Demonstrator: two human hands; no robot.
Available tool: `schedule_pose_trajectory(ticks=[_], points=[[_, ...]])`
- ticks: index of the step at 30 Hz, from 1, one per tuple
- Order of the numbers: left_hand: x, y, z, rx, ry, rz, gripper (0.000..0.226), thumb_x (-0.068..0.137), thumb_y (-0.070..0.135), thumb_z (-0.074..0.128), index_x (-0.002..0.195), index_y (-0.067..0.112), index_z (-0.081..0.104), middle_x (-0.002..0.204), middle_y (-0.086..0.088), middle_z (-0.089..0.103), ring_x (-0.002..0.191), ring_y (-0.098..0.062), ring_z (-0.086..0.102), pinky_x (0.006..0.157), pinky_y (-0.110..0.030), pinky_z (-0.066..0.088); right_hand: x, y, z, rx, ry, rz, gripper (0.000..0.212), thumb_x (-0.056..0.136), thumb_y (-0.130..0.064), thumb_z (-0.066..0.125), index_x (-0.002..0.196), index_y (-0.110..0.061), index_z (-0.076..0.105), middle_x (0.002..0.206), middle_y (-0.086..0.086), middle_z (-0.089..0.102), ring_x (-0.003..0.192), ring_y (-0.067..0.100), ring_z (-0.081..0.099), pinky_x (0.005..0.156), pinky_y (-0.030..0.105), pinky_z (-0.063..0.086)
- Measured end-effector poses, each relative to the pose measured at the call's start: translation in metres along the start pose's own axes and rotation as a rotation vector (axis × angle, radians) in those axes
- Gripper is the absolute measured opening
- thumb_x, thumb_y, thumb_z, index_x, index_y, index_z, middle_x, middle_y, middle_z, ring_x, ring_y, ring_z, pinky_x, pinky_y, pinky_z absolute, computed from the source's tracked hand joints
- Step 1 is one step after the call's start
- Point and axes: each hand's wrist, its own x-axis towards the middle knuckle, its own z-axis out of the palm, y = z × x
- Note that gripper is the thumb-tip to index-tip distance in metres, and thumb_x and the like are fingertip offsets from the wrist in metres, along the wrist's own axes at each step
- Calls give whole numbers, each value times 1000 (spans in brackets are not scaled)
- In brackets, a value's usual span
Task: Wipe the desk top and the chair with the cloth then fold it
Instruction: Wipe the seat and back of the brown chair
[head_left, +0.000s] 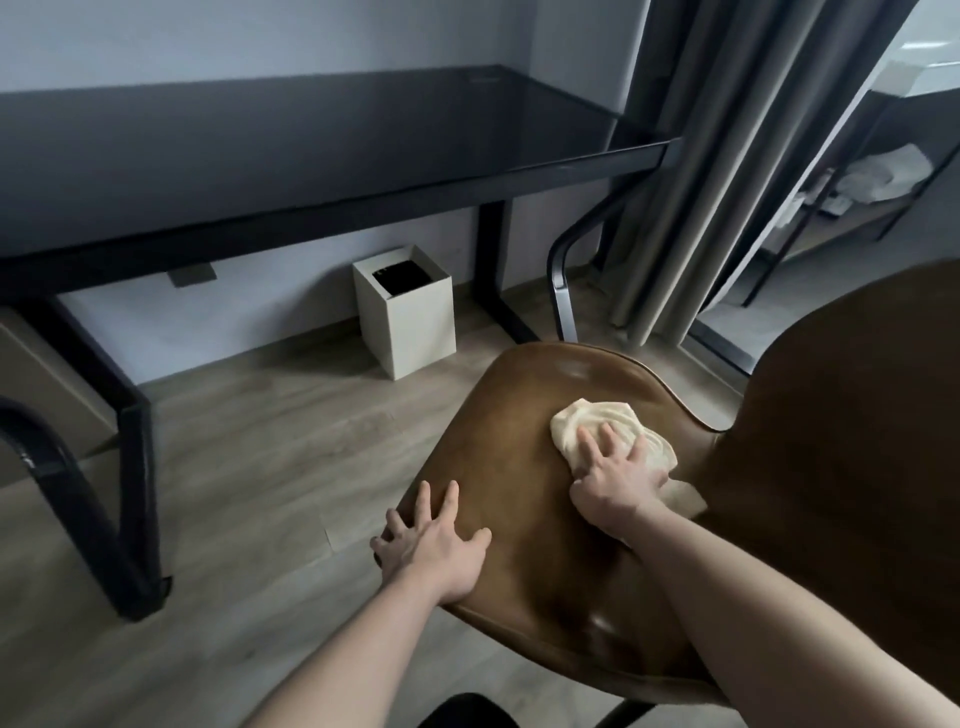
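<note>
A brown leather chair (519, 467) stands in front of me, its seat at centre and its backrest rising at the right. A cream cloth (582, 415) lies bunched on the seat near the backrest. My right hand (613, 478) presses flat on the cloth with spread fingers. My left hand (436, 540) rests on the seat's left edge, fingers spread. The dark desk top (311, 130) stretches across the upper left, bare and glossy.
A white square bin (410, 317) stands on the wooden floor under the desk. Black desk legs (130, 467) stand at left, with a curved black chair arm (563, 280) behind the seat. Grey curtains (727, 156) hang at the right beside a glass door.
</note>
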Motion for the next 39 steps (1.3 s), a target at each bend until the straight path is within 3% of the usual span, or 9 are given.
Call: schedule_pose_trajectory(ticks=[4,9,13,18,22,30,39], points=[[-9,3,-5,-20,1,-13,77,98,73,33,165,51,3,177,10,-8,159,-42,10,123,-60,17,-58,-12,19,-77,-56,-58,84,99,-31,44,170,-23,-1,176,18,-4,162,34,-19,126,64,-10],[-18,1,-8,-52,-4,-26,67,103,65,28,166,51,7,178,10,-4,159,-42,10,124,-61,15,-127,-17,26,-10,-139,-209,76,106,-27,42,170,-28,3,178,2,-5,162,32,-16,128,53,-1],[-21,0,-7,-92,12,-12,62,107,54,27,166,49,11,178,11,-1,160,-40,9,126,-60,12,-102,-4,50,98,-120,-161,82,93,-40,41,167,-48,6,177,-7,-5,159,43,-17,127,63,7],[-18,-1,-4,-80,11,9,63,106,45,28,167,48,10,177,11,-3,162,-37,3,127,-61,12,-56,-13,46,28,-36,-164,86,84,-44,35,163,-52,4,177,-5,-3,159,46,-12,124,70,4],[-10,-2,-4,-91,10,19,63,107,46,28,167,47,8,177,10,-6,163,-37,0,128,-63,9,-11,-32,18,30,32,-173,80,94,-37,41,164,-51,5,176,-7,-2,162,40,-11,120,75,8],[4,-5,-1,-140,51,8,64,105,44,33,166,50,12,177,14,-3,163,-34,0,129,-60,9,61,-59,-5,-20,95,-199,77,96,-42,37,166,-49,6,177,-5,-4,161,40,-16,119,79,2],[-10,-4,0,-236,88,-25,61,104,37,32,164,50,25,176,16,8,162,-30,7,128,-57,13,0,-50,29,-59,76,-332,75,102,-45,36,168,-46,0,178,-4,-13,160,41,-22,121,77,-5]])
